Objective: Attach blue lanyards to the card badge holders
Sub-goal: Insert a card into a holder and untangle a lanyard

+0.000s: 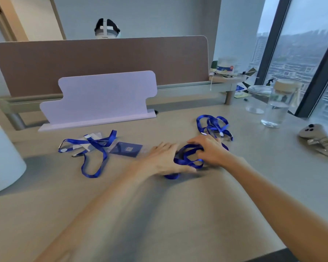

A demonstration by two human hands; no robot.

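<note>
A tangled blue lanyard [187, 157] lies on the desk between both hands. My left hand [165, 159] lies flat over its left part, fingers stretched out. My right hand [209, 150] has its fingers curled into the loops from the right. A dark blue card badge holder [126, 149] lies just left of my left hand. Further left, a second blue lanyard [95, 148] sprawls over pale badge holders [92, 138]. A third bunch of blue lanyards [214, 125] sits behind my right hand. The picture is blurred by motion.
A white stand [102, 99] and a brown desk divider [102, 61] close the back. A white container [2, 159] stands at the left edge. A water bottle [277, 106], a clear cup [257, 99] and a grey controller [318, 138] sit at the right. A person sits behind the divider.
</note>
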